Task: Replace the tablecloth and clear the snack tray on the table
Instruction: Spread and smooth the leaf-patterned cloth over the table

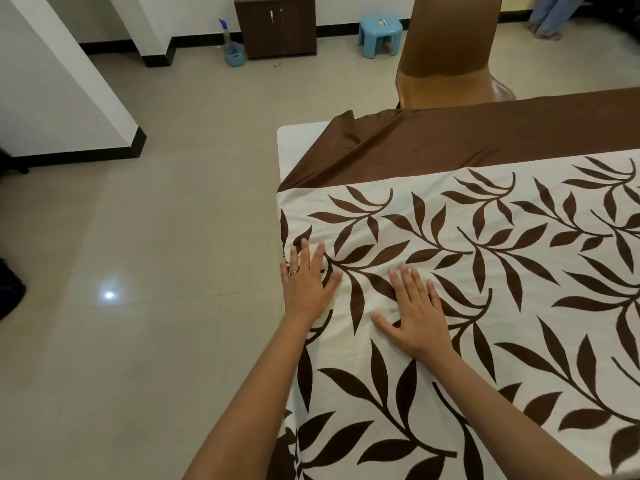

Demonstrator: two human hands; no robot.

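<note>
Tablecloth (485,271) of cream fabric with brown leaves and brown satin border, one, spread over white table (294,143), right of frame. Pressed by two flat hands, grasping nothing: left hand (308,282) at left edge, right hand (415,317) near.

Home dining room: table (298,140), chair (446,57) (tiled floor (173,237)).

No text, brand or number could be read anywhere. A small sticker (382,21) on the far blue stool (378,33) was too blurred to make out.
</note>
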